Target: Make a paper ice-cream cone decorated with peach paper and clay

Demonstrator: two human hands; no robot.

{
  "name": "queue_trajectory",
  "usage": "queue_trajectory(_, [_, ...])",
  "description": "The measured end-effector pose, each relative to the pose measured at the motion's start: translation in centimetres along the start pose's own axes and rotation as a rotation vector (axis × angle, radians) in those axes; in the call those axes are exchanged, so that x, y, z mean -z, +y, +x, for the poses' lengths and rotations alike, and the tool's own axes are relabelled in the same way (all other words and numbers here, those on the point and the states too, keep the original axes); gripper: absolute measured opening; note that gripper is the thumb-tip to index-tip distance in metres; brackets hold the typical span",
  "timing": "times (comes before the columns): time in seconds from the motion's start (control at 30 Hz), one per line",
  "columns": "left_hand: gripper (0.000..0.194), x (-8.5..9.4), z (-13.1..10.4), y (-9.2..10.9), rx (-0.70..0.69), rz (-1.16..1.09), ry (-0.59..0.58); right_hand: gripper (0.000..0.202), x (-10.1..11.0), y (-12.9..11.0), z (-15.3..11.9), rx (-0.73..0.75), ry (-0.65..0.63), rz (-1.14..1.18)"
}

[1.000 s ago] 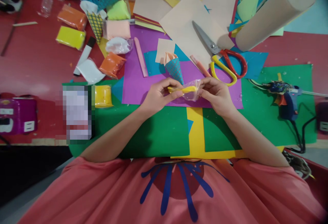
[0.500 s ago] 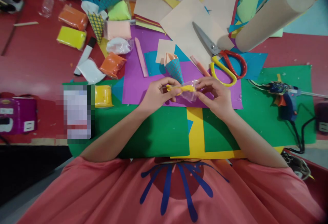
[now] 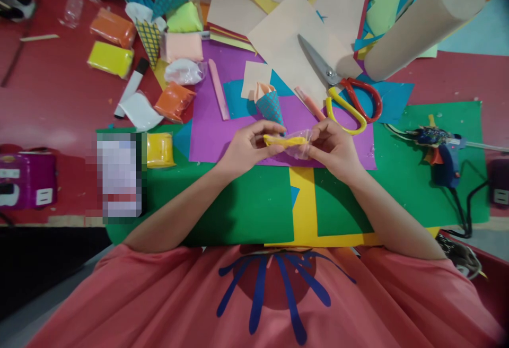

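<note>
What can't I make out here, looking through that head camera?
- Head view: yellow piece, partly covered by the left hand.
- Head view: wrapper, its gripped edge hidden by the right hand.
- Head view: cone, tip at least partly behind the left hand.
- Head view: screen, pixelated.
- Head view: purple case, cut off by the left edge; label print too small.

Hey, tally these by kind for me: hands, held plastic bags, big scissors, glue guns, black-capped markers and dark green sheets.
Hands, left hand and right hand: 2
Held plastic bag: 1
Big scissors: 1
Glue gun: 1
Black-capped marker: 1
Dark green sheets, left sheet and right sheet: 2
Total: 8
</note>
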State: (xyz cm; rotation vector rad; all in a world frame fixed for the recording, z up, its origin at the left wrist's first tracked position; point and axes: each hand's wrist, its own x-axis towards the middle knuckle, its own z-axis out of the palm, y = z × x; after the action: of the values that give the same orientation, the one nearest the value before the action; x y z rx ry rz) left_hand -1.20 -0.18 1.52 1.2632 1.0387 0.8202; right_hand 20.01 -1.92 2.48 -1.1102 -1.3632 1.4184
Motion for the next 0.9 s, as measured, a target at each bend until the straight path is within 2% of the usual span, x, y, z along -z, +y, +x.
queue_trajectory(0.23, [0.038,0.5,0.5,-0.8,-0.04,-0.297,0.037,0.051,0.7,0.2,0.5,-0.073,-0.038,0.172])
queue_trajectory(0.37, [0.037,0.6,0.7,-1.3,-0.112,-0.248,0.089,0.049,0.9,-0.2,0.2,-0.063,-0.101,0.107])
queue_trajectory(0.5, [0.038,0.7,0.7,-1.2,-0.14,-0.178,0.141,0.041,1.3,-0.9,0.0,-0.071,-0.276,0.045])
queue_trajectory(0.53, [0.04,0.6,0.6,-1.0,-0.129,-0.148,0.136,0.039,1.2,-1.0,0.0,-0.079,-0.27,0.028])
queue_trajectory(0.63, [0.04,0.1,0.2,-0.5,-0.078,-0.071,0.047,0.039,0.5,-0.9,-0.2,-0.06,-0.131,-0.077])
queue_trajectory(0.7, [0.04,-0.4,-0.2,-0.2,-0.06,-0.062,0.005,0.04,-0.3,-0.6,-0.4,-0.074,-0.105,-0.143])
queue_trajectory(0.9, [0.044,-0.6,-0.4,0.2,0.008,0.018,-0.018,0.046,-1.4,-0.3,-0.6,-0.218,-0.072,0.075])
